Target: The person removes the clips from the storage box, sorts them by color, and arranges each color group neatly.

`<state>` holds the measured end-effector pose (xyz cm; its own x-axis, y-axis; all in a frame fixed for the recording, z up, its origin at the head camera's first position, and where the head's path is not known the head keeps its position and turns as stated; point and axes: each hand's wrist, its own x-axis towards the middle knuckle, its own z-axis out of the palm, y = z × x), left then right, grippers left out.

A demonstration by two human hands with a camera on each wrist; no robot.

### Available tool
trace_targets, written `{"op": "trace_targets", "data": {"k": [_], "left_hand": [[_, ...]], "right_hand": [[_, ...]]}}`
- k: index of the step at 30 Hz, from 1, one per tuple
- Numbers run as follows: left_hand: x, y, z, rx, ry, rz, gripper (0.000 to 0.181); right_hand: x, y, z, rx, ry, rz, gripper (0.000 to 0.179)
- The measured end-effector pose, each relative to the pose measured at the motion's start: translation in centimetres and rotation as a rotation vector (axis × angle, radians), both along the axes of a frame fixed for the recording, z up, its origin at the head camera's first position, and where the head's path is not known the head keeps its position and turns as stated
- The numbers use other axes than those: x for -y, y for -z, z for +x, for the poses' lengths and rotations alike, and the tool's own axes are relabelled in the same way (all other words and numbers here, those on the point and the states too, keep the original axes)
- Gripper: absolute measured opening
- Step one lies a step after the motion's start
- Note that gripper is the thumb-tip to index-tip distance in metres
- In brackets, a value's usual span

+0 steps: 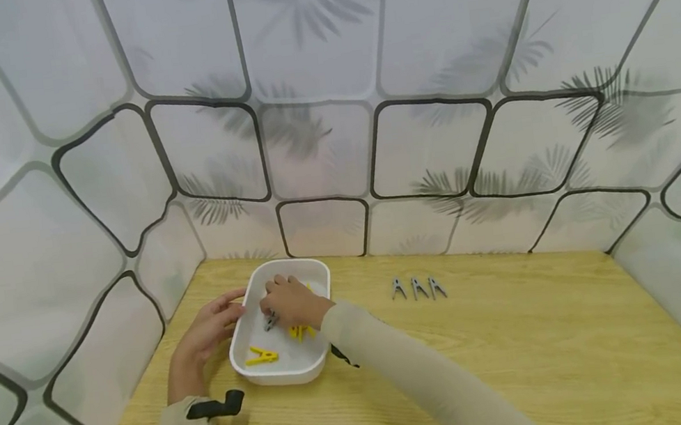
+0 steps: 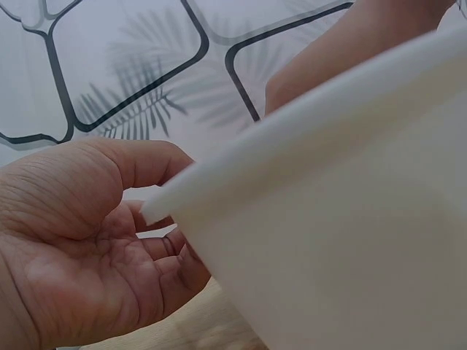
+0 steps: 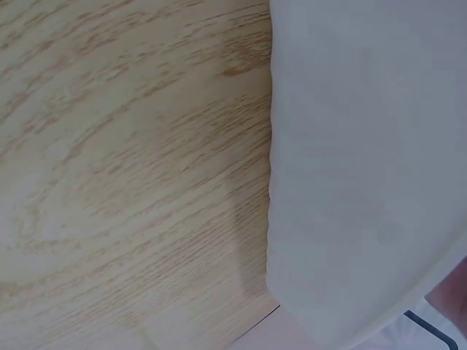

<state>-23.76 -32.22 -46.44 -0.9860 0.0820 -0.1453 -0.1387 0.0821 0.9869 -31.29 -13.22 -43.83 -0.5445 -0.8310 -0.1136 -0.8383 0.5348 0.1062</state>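
Note:
A white plastic tub (image 1: pixel 249 372) stands on the table at the left. My left hand (image 1: pixel 207 331) holds its left rim; in the left wrist view the thumb lies at the rim and the bent fingers sit below it against the outer wall. Inside the tub, my right hand (image 1: pixel 290 301) reaches down with curled fingers and pinches a grey clothespin (image 1: pixel 270 321). A yellow clothespin (image 1: pixel 262 356) lies near the tub's front end. More yellow clothespins (image 1: pixel 301 331) lie under the right hand, partly hidden. The right hand is out of sight in its wrist view, behind the tub wall.
Three grey clothespins (image 1: pixel 419 288) lie in a row on the wooden table (image 1: pixel 488 343), to the right of the tub. Patterned fabric walls (image 1: pixel 321 151) close off the table's back and sides. The right forearm (image 1: pixel 422 371) crosses over the table's middle.

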Motion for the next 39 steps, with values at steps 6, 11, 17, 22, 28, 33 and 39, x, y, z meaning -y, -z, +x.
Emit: {"op": "trace_targets", "data": {"k": [6,11,17,22,28,33,39], "left_hand": [[0.0,0.1,0.0,0.001,-0.001,-0.003,0.059],[0.1,0.2,-0.1,-0.004,0.008,0.004,0.059],[0.2,0.2,-0.3,-0.014,0.004,0.012,0.058],[0.2,0.2,-0.3,0.001,-0.007,0.003,0.058],[-0.1,0.7,-0.1,0.026,-0.005,-0.007,0.059],[-0.1,0.9,-0.1,0.020,-0.018,0.001,0.059],[0.0,0.6,-0.2,0.017,-0.030,-0.002,0.060]], "right_hand": [[-0.2,0.1,0.1,0.007,-0.016,-0.014,0.012],[-0.5,-0.2,0.2,0.033,-0.076,-0.077,0.015],[-0.9,-0.6,0.0,0.024,-0.129,-0.169,0.016],[-1.6,-0.6,0.1,-0.045,-0.170,-0.276,0.018],[-3.2,-1.0,0.2,-0.161,-0.192,-0.483,0.018],[-4.8,-1.6,-0.2,-0.254,-0.217,-0.653,0.015],[-6.7,-2.7,-1.0,-0.289,-0.180,-0.768,0.015]]}}
